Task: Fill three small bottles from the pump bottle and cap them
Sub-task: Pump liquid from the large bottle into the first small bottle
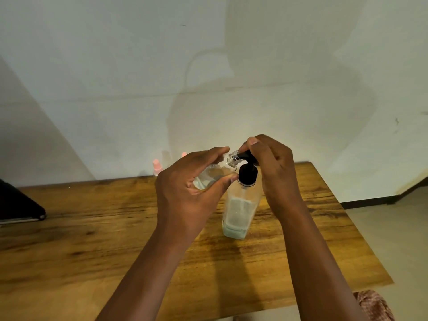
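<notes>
Gripping clear small bottle (214, 174) at black-nozzled pump bottle (240, 207)

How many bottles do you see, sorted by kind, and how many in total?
Pump bottle, black pump head: 1
Small clear bottle, uncapped, held in the left hand: 1
Small bottles with pink caps, at the far table edge: 2
Total: 4

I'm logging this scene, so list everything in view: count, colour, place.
pump bottle: one, clear with black pump, standing mid-table
small bottle: one, clear, uncapped, tilted, mouth at the pump spout
pink-capped bottles: two seen, at the table's far edge
table: one, brown wood
dark object: one, black, left edge
patterned cloth: one, pinkish, bottom right
left hand: holds the small bottle
right hand: on the pump head
</notes>
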